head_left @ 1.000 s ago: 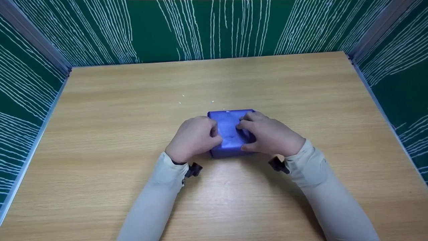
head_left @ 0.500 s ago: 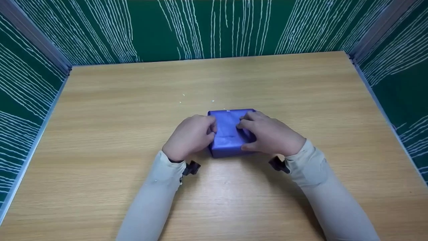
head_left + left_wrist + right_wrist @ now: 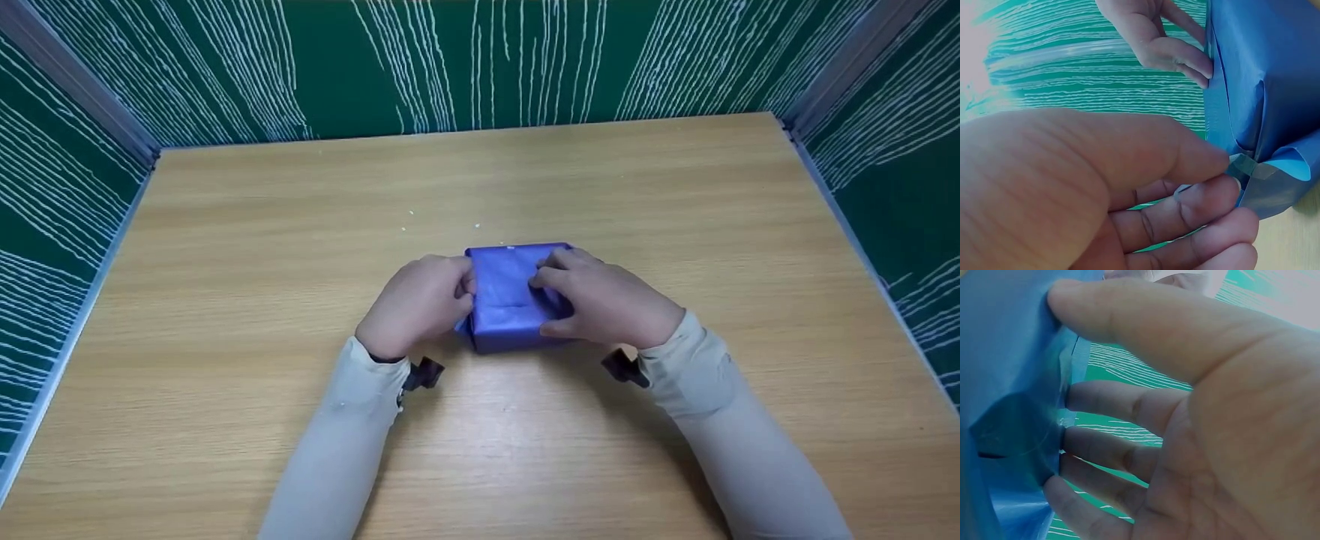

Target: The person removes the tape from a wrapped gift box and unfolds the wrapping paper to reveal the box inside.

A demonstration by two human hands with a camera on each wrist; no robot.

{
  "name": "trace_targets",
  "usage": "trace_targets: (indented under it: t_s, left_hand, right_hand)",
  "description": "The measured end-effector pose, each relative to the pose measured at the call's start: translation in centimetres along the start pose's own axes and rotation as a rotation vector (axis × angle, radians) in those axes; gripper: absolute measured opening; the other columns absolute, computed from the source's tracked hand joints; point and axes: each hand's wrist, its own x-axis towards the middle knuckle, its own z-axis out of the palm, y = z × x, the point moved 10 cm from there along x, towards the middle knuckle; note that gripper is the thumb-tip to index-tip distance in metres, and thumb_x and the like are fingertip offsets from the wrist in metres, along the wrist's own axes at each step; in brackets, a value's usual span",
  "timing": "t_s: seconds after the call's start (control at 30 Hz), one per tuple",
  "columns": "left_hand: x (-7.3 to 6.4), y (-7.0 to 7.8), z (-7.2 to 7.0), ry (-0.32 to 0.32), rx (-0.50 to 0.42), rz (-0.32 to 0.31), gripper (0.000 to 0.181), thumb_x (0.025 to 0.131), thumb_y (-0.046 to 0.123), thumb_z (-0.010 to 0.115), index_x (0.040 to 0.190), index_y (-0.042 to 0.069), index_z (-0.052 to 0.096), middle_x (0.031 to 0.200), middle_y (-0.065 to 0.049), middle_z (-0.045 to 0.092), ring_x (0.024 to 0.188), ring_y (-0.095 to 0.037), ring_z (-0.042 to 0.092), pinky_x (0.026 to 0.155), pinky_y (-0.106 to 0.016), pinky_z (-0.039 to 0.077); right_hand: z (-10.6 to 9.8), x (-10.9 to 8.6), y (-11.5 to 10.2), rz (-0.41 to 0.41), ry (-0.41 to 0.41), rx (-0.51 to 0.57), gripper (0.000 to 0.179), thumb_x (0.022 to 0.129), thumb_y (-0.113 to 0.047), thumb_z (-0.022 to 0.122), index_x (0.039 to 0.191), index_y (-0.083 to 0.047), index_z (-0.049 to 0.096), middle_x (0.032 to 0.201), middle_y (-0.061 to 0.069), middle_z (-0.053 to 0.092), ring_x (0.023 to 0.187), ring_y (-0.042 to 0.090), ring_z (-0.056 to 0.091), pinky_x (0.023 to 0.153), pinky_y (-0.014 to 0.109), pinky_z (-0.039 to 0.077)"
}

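A box-shaped package [image 3: 508, 281] wrapped in shiny blue-violet paper lies at the middle of the table. At its left end my left hand [image 3: 420, 304] pinches a small strip of clear tape [image 3: 1243, 165] between thumb and forefinger, and the tape touches the folded paper there. Beside it a loose paper flap [image 3: 1294, 162] curls out from that end. My right hand [image 3: 611, 301] rests on the package's right part, its fingertips spread on the top and its thumb pressing close to the near edge. The package's right end is hidden under this hand.
Tiny white scraps [image 3: 411, 213] lie on the wooden table [image 3: 300, 225] behind the package. Green walls [image 3: 525, 67] with white streaks border the table at the back and both sides. A small black camera [image 3: 424, 373] sits on the left wrist.
My left hand has moved left from over the package's top to its left end, where the paper flap now shows. The right hand and the package have stayed in place.
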Motion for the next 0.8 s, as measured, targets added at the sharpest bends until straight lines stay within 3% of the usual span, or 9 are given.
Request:
trace_targets:
  t_s: [0.23, 0.53, 0.7, 0.8]
  left_hand:
    - [-0.05, -0.48, -0.08, 0.002, -0.005, -0.031, 0.014, 0.093, 0.003, 0.060, 0.083, 0.012, 0.063, 0.078, 0.002, 0.060, 0.072, -0.019, 0.057, 0.067, -0.032, 0.044]
    - [-0.26, -0.53, -0.31, 0.013, -0.002, -0.011, 0.023, 0.089, 0.000, 0.057, 0.074, 0.015, 0.049, 0.068, 0.005, 0.043, 0.064, -0.016, 0.045, 0.061, -0.030, 0.035]
    - [-0.32, -0.45, 0.08, -0.037, -0.030, -0.012, 0.007, 0.095, 0.004, 0.060, 0.096, 0.011, 0.063, 0.082, 0.000, 0.059, 0.074, -0.019, 0.057, 0.068, -0.032, 0.045]
    - [-0.28, -0.02, 0.43, -0.074, -0.035, 0.009, 0.011, 0.098, 0.007, 0.061, 0.107, 0.011, 0.066, 0.092, -0.002, 0.065, 0.082, -0.021, 0.061, 0.074, -0.035, 0.050]
  right_hand:
    - [-0.23, -0.13, -0.09, -0.007, 0.009, -0.001, 0.057, 0.084, -0.031, 0.087, 0.130, -0.005, 0.067, 0.131, 0.018, 0.058, 0.118, 0.036, 0.057, 0.099, 0.052, 0.051]
    - [-0.07, -0.08, 0.07, 0.010, -0.007, 0.000, 0.059, 0.084, -0.033, 0.087, 0.132, -0.006, 0.067, 0.133, 0.018, 0.057, 0.120, 0.036, 0.057, 0.100, 0.053, 0.051]
    - [0.05, -0.04, 0.14, 0.018, -0.019, 0.000, 0.059, 0.085, -0.034, 0.087, 0.133, -0.006, 0.066, 0.133, 0.018, 0.056, 0.121, 0.035, 0.056, 0.101, 0.053, 0.050]
    - [0.07, -0.06, 0.25, 0.022, -0.020, 0.000, 0.060, 0.085, -0.034, 0.087, 0.134, -0.006, 0.066, 0.134, 0.018, 0.056, 0.122, 0.036, 0.056, 0.102, 0.054, 0.050]
